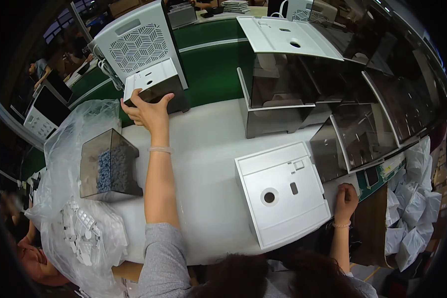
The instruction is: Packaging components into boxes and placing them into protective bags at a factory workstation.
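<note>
At the far left of the table, my left hand (147, 113) is stretched across a small box (160, 89) with dark see-through sides and a white top with holes. My thumb lies on its front and my fingers lie at its left edge. The box stands against a white panel with a patterned grille (138, 48). My right hand (346, 199) is curled at the table's right edge; whatever may be inside it is hidden. Nearest to it is a larger white-topped box (284, 193) with a round hole and slots.
A smoky clear bin with blue-grey pellets (113, 166) stands at left. Beside it, a plastic bag (92, 233) holds white parts. Several dark translucent boxes (362, 134) are stacked at right, one under a white lid (290, 37). White wrapped packages (414, 213) fill a box at far right.
</note>
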